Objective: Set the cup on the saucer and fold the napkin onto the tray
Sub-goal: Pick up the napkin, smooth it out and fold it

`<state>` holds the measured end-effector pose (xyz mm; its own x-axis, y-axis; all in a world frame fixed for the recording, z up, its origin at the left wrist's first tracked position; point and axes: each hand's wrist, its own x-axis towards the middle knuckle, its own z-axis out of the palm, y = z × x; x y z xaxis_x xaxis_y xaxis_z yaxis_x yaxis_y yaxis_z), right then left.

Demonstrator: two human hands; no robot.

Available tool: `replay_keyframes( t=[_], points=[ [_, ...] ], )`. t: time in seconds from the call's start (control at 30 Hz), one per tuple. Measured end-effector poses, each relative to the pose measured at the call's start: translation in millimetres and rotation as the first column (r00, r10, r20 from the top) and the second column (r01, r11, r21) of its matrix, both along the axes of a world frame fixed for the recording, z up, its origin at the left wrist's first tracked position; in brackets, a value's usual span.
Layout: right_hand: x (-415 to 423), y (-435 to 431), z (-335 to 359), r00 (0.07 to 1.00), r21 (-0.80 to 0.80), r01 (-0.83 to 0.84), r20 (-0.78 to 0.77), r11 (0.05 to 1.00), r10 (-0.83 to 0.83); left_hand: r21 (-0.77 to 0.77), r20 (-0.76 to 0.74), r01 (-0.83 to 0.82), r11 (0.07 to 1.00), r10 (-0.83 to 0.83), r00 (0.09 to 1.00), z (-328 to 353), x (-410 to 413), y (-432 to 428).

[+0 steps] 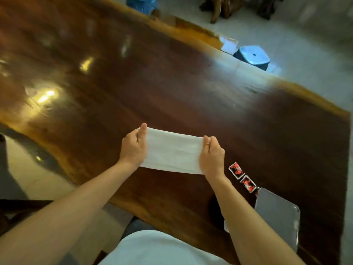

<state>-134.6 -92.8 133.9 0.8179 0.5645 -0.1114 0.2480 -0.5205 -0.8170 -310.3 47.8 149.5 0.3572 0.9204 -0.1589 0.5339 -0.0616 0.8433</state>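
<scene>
A white napkin (172,151) is stretched between my two hands above the dark wooden table (172,88), folded into a long band. My left hand (133,146) pinches its left end with the thumb on top. My right hand (212,154) grips its right end. A grey metal tray (277,213) lies at the lower right, partly behind my right forearm. A sliver of white (226,226) shows beside that forearm at the tray's edge; I cannot tell what it is. No cup or saucer is visible.
Two small red-and-black packets (242,177) lie on the table just beyond the tray's far corner. A dark stool (253,57) stands on the floor past the table's far edge. The table's near edge runs diagonally under my forearms.
</scene>
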Motion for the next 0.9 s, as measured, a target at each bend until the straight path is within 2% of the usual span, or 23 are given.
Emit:
replay_keyframes(
  t=[0.13,0.27,0.43,0.53,0.73,0.8,0.9],
  points=[
    [-4.9,-24.2,22.6,0.996,0.069,0.056,0.064,0.996,-0.061,-0.035,0.059,0.017,0.999,-0.015,0.998,27.5,-6.0,-21.8],
    [-11.6,-42.7,49.7,0.985,0.123,0.094,0.134,0.988,-0.111,0.036,0.051,0.037,0.999,-0.039,0.998,54.3,-5.2,-34.2],
    [-11.0,-65.7,83.5,0.961,0.122,0.104,0.243,0.987,-0.131,0.087,0.092,0.117,0.989,-0.125,0.988,83.4,10.3,-56.1],
    [-17.0,-70.0,106.0,0.945,0.142,0.093,0.299,0.985,-0.132,0.053,0.125,0.163,0.985,-0.169,0.978,97.9,20.2,-73.5],
    [-54.7,-75.3,135.5,0.947,0.183,-0.001,0.316,0.983,-0.058,-0.268,0.236,0.238,0.934,-0.176,0.956,117.4,35.9,-120.1],
    [-67.7,-75.7,139.8,0.954,0.195,-0.033,0.300,0.980,-0.027,-0.417,0.329,0.280,0.865,-0.143,0.933,119.0,37.9,-130.7],
    [-84.6,-79.8,138.3,0.962,0.220,-0.076,0.274,0.973,0.013,-0.635,0.438,0.333,0.697,-0.031,0.899,121.1,35.5,-139.1]
  ],
)
